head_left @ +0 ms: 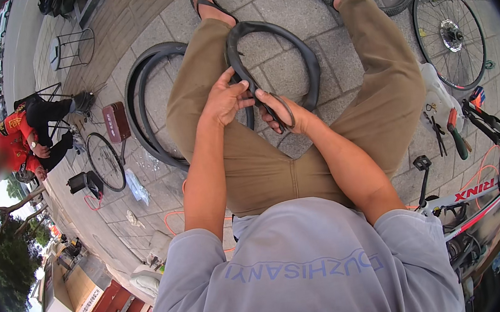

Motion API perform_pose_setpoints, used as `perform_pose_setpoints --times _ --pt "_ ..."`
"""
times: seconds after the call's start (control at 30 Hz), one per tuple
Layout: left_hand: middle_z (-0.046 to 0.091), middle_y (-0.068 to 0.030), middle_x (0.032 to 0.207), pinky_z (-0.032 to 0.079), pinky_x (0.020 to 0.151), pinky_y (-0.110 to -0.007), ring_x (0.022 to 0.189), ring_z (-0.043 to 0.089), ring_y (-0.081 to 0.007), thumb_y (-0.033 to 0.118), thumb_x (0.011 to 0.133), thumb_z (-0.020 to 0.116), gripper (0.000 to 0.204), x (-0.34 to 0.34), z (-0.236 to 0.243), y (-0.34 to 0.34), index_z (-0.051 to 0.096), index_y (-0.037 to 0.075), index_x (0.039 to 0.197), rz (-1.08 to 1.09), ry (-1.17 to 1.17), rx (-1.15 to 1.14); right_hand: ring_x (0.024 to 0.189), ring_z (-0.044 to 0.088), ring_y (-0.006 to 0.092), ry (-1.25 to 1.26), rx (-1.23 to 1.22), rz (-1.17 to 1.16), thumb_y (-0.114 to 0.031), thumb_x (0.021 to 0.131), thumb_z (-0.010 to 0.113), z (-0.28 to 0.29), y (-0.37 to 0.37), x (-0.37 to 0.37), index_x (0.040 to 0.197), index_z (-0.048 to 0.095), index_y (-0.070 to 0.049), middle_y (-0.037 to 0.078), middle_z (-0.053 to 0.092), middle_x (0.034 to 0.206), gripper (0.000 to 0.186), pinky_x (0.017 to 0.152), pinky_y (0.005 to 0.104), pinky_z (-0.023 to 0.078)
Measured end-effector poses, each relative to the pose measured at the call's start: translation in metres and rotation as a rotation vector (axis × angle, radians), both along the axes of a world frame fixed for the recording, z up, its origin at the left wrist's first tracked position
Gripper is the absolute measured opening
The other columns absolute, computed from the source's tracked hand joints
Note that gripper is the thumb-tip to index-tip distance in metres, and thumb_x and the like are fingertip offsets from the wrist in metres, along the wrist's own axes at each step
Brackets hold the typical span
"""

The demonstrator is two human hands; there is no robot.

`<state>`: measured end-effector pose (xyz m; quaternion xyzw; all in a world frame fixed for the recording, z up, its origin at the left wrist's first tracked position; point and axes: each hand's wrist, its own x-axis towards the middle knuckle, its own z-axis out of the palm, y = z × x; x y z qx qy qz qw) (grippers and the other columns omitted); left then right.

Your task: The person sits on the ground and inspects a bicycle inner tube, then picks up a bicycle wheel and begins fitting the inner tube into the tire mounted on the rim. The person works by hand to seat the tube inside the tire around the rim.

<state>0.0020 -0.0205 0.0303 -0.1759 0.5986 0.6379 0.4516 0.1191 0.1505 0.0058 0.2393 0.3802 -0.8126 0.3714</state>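
A black bicycle inner tube hangs in a loop between my knees, above the paving. My left hand pinches its left side with thumb and fingers. Just to the right, my right hand is closed round the lower end of the tube, with a thin dark loop standing out over its fingers. Whether that loop belongs to the tube I cannot tell. The two hands are close together, fingertips almost touching. Parts of the tube are hidden behind the fingers.
Black tyres lie by my left leg, another tyre by my right foot. A spoked wheel, pliers and a bicycle frame are on the right. At the left sit a person in red, a brown case and a stool.
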Motion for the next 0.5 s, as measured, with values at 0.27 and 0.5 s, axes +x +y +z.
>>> perform_pose_setpoints --times 0.27,0.5 --pt "0.070 -0.0089 0.113 0.066 0.074 -0.038 0.094 0.073 -0.0218 -0.002 0.103 0.059 0.062 0.002 0.002 0.002 0.034 0.006 0.159 0.020 0.003 -0.002 0.049 0.039 0.0095 -0.008 0.075 0.010 -0.071 0.101 0.054 0.007 0.000 0.000 0.087 0.054 -0.009 -0.003 0.043 0.065 0.063 0.043 0.0287 0.033" --pt "0.070 -0.0088 0.112 0.066 0.074 -0.041 0.094 0.073 -0.0230 0.000 0.103 0.059 0.059 0.003 -0.002 0.003 0.036 0.005 0.157 0.044 -0.011 0.011 0.047 0.040 0.0089 0.017 0.155 0.009 -0.068 0.101 0.055 0.011 0.000 0.001 0.081 0.054 -0.011 -0.004 0.043 0.062 0.061 0.042 0.0296 0.032"
